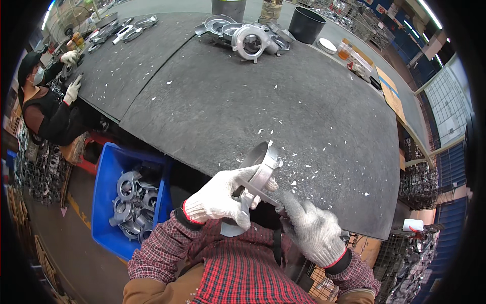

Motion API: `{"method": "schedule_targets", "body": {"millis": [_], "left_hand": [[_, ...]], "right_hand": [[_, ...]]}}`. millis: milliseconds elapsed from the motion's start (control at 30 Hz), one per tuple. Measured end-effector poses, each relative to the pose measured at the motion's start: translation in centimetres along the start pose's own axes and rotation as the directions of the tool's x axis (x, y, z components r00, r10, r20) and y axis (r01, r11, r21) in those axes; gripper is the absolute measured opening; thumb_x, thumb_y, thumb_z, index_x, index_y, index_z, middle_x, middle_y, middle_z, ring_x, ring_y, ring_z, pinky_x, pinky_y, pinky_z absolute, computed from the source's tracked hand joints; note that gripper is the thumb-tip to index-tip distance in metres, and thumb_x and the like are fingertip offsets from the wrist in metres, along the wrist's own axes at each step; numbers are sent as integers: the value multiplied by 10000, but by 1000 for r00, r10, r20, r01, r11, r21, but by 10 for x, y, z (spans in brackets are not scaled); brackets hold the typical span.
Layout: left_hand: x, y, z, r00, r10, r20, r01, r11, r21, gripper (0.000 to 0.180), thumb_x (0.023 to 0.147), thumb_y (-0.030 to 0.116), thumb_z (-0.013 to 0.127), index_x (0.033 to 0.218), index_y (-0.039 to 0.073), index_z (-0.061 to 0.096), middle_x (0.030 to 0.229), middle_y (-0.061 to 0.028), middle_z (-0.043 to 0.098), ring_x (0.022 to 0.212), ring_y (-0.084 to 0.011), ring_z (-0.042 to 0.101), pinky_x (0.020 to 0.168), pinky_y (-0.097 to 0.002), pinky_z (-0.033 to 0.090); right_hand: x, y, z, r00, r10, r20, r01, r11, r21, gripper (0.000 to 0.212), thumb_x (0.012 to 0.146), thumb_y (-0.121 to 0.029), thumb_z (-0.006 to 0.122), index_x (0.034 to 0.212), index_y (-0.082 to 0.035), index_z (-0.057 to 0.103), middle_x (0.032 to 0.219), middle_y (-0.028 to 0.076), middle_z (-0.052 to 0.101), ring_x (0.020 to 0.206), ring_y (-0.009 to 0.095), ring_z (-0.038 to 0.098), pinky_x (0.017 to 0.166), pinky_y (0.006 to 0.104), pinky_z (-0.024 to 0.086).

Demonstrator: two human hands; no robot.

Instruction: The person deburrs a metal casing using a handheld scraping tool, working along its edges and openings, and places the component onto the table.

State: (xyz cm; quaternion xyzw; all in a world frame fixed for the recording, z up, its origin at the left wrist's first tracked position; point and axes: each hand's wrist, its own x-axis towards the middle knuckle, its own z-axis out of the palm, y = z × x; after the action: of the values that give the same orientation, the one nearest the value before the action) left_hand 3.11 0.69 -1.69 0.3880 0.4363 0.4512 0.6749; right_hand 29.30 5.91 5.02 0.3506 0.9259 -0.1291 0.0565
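My left hand [218,197], in a white knit glove with a red cuff edge, is wrapped round a grey cast-metal ring housing [264,172]. The ring stands tilted over the table's near edge, and its lower part hangs in front of my chest. My right hand [316,230], gloved the same way, is closed round the dark handle end of a flat, narrow, blade-like metal tool [263,196]. The tool crosses the near side of the housing, pointing at my left hand. Whether it is a file or a scraper I cannot make out.
Metal shavings lie scattered over the dark tabletop [223,106]. Several castings [253,43] are piled at its far side near a black bucket [307,25]. More castings fill a blue bin [109,202] at lower left. A masked co-worker [48,101] works at far left.
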Motion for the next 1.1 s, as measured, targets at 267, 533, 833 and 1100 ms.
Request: {"method": "schedule_targets", "body": {"millis": [267, 533, 833, 1100], "left_hand": [[-8, 7, -4, 1000, 5, 8, -5, 999, 50, 963, 544, 83, 950, 1469, 59, 680, 1222, -39, 756, 1145, -194, 681, 1009, -361, 571], [-16, -13, -15, 990, 125, 72, -140, 954, 264, 1118, 474, 388, 1097, 1441, 15, 680, 1262, -44, 758, 1054, -126, 679, 956, -306, 561], [-50, -35, -36, 973, 230, 31, -231, 949, 216, 1081, 505, 352, 1085, 1451, 18, 682, 1208, -56, 780, 1005, -135, 701, 911, -317, 592], [-123, -26, -70, 830, 133, -542, -21, 978, 208, 709, 539, -25, 834, 1241, 19, 747, 999, 39, 686, 867, -70, 604, 764, -266, 535]], "right_hand": [[1, 12, 1, 990, -134, 34, 119, 951, 287, 641, 934, -264, 816, 1513, -159, 564, 1032, 145, 771, 891, 337, 811, 704, 443, 675], [9, 22, 0, 916, -237, 323, 17, 829, 559, 630, 967, -314, 810, 1517, -127, 566, 1100, 171, 806, 956, 350, 820, 810, 435, 663], [29, 11, 4, 681, -481, 552, -33, 733, 680, 692, 1000, -345, 794, 1583, -111, 502, 1028, 170, 793, 867, 317, 814, 780, 426, 631], [29, 9, -2, 806, -293, 514, -73, 812, 578, 674, 961, -281, 825, 1554, -165, 528, 1091, 185, 795, 945, 394, 810, 821, 459, 647]]}}
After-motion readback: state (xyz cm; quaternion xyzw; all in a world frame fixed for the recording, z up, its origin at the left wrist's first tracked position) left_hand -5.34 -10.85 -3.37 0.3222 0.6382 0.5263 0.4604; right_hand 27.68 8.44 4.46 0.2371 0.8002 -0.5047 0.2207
